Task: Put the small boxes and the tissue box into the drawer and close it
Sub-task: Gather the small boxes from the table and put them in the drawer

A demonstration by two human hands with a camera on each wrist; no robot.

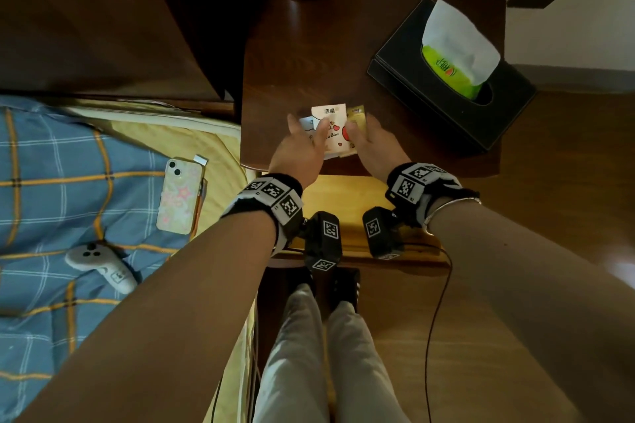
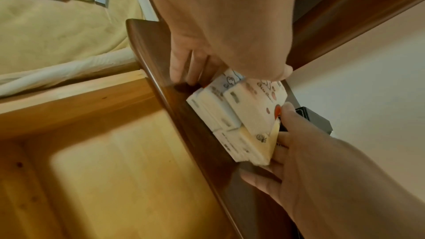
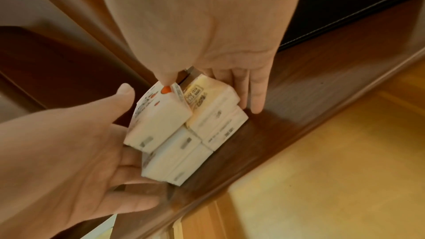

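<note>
At 6 o'clock on desk (image 1: 343,45), boxes (image 1: 335,144) piled, left hand (image 1: 299,151) and right hand (image 1: 374,144) pressing the sides, fingers straight

head view high, looking steeply down on the nightstand (image 1: 343,45), wrist views low and close from either side, all sharing the small boxes (image 1: 331,134) and drawer (image 1: 343,194)

Black wristbands (image 1: 261,197) with square-code markers (image 1: 408,187) — silver bracelet (image 1: 453,204), pale trousers (image 1: 295,354)
</note>
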